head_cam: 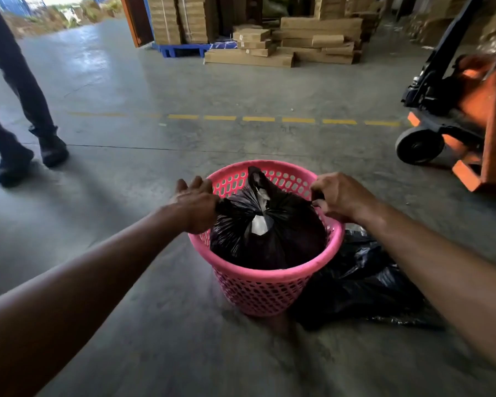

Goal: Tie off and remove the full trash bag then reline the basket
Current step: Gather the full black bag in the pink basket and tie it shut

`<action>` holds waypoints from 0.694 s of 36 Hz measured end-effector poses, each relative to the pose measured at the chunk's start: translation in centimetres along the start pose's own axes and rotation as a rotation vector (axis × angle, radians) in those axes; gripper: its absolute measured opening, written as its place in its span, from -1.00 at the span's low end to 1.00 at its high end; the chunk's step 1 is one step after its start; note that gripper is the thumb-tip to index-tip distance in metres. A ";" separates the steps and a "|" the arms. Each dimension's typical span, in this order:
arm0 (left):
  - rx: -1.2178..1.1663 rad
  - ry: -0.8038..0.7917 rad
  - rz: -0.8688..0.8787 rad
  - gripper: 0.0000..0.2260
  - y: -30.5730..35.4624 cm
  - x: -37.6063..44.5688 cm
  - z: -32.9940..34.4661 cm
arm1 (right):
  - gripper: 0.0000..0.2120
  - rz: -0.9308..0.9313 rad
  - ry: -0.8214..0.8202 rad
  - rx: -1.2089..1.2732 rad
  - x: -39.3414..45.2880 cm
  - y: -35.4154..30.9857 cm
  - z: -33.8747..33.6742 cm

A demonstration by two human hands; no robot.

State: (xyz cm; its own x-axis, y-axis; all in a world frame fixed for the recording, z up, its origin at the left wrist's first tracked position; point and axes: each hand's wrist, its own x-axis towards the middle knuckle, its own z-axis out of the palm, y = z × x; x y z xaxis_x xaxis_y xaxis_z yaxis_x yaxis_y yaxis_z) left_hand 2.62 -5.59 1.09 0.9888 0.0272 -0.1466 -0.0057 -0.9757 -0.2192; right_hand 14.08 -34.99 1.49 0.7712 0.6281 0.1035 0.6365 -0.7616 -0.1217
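Pink latticed basket (pixel 265 285), black bag (pixel 292 239)
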 end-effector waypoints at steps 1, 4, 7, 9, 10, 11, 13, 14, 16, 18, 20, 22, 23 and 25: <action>-0.115 0.044 -0.002 -0.67 -0.4 0.2 -0.1 | -0.91 -0.002 0.001 0.000 0.0 0.2 -0.1; -0.813 0.124 -0.026 -0.57 -1.0 0.8 0.0 | -0.85 0.024 -0.010 0.083 0.0 0.8 -1.5; -1.369 0.167 -0.011 -0.58 0.4 0.6 -0.6 | -0.90 0.049 0.035 0.193 0.1 1.1 -3.0; -1.576 0.178 -0.029 -0.70 1.7 0.7 -1.1 | -0.94 0.058 0.048 0.254 0.1 0.9 -3.8; -1.683 0.169 -0.046 -0.73 2.6 0.6 -1.6 | -0.96 0.057 0.050 0.289 0.1 0.6 -4.2; -1.779 0.153 -0.062 -0.71 3.2 0.7 -1.8 | -0.97 0.052 0.052 0.315 0.3 0.2 -4.6; -1.862 0.137 -0.074 -0.63 4.3 1.1 -2.1 | -0.96 0.028 0.078 0.351 0.6 -0.6 -5.3; -1.863 0.144 -0.077 -0.64 4.7 1.4 -2.2 | -0.95 0.014 0.101 0.365 0.8 -1.0 -5.7; -1.909 0.153 -0.041 -0.72 5.6 1.8 -2.6 | -0.94 -0.020 0.152 0.385 1.1 -2.2 -6.4; -1.971 0.125 -0.041 -0.81 6.3 2.2 -3.1 | -0.93 -0.055 0.190 0.413 1.4 -3.4 -6.9; -1.931 0.079 -0.017 -0.75 6.8 2.6 -3.3 | -0.92 -0.093 0.233 0.426 1.7 -4.7 -7.1; -1.836 0.045 0.032 -0.76 7.1 2.4 -3.6 | -0.92 -0.126 0.277 0.440 2.1 -5.8 -6.9; -1.778 0.032 0.062 -0.82 7.2 2.4 -3.6 | -0.92 -0.137 0.289 0.456 2.3 -6.3 -6.7; -1.636 0.042 0.096 -0.82 7.3 2.2 -3.7 | -0.92 -0.142 0.307 0.487 2.6 -7.1 -6.1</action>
State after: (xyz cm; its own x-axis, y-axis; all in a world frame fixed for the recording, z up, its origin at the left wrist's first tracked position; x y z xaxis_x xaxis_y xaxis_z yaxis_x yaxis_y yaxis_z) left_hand 5.33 -13.43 2.71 0.9975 -0.0226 -0.0676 0.0633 -0.1528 0.9862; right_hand 11.57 -28.87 8.65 0.6888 0.5883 0.4236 0.7170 -0.4668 -0.5177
